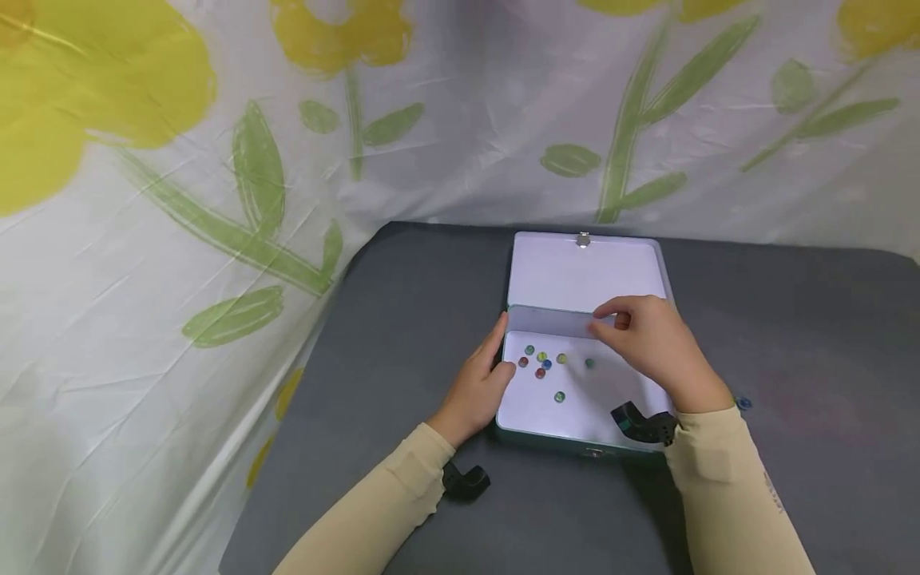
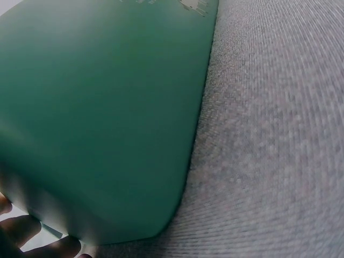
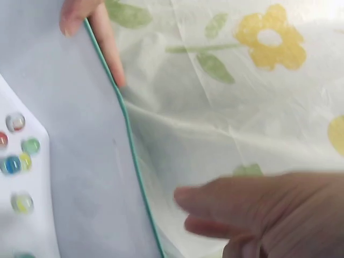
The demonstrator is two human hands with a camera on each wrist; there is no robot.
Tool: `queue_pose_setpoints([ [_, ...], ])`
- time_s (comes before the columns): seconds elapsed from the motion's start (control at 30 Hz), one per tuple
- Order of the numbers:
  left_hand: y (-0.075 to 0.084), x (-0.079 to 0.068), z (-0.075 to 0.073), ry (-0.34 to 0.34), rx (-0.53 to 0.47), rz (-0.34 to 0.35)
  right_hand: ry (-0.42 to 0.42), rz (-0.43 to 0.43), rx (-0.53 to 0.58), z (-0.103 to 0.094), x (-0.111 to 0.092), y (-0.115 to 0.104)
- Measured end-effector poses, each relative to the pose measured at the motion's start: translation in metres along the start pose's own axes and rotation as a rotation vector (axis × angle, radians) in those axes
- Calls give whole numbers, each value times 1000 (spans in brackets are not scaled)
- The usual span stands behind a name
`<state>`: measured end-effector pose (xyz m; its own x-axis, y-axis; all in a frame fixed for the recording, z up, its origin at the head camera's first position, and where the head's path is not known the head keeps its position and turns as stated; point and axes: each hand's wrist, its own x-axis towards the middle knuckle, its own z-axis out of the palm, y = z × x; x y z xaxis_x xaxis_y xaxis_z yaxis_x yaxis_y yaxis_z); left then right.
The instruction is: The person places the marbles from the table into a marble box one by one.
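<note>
A shallow tin box [image 1: 557,419], green outside and white inside, lies with its lid [image 1: 584,275] swung back. My left hand [image 1: 477,387] grips the left wall, the thumb over the rim and the fingers outside. In the left wrist view the green outer wall [image 2: 107,118] fills much of the picture. Above the back right of the box, my right hand [image 1: 647,335] hovers with thumb and index tips slightly apart; nothing shows between them. Several glass marbles rest on the box floor, among them a green marble [image 1: 560,397], a blue marble [image 1: 547,364] and a yellow marble [image 3: 22,202].
A blue glass piece [image 1: 743,403] lies on the dark grey table [image 1: 805,343], right of the box and partly behind the right wrist. A flower-printed curtain [image 1: 460,152] hangs behind and to the left. The lid has a metal clasp [image 1: 583,239] at its far edge.
</note>
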<state>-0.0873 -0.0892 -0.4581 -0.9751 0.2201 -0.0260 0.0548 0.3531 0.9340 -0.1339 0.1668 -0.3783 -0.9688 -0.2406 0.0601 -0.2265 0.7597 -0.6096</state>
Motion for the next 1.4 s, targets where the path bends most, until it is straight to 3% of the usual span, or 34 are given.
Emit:
queue_pose_setpoints([
  [0.37,2,-1,-5,6,10,-7,26,80,-7,-38,-15,17],
  [0.67,-2,-2,-6,34,16,-13,7,169,-27,-72,-29,51],
  [1.1,-4,-4,-9,57,4,-30,-229,293,-146,-96,-37,100],
  [1.4,-4,-6,-10,62,5,-15,-291,383,-125,-95,-40,124],
])
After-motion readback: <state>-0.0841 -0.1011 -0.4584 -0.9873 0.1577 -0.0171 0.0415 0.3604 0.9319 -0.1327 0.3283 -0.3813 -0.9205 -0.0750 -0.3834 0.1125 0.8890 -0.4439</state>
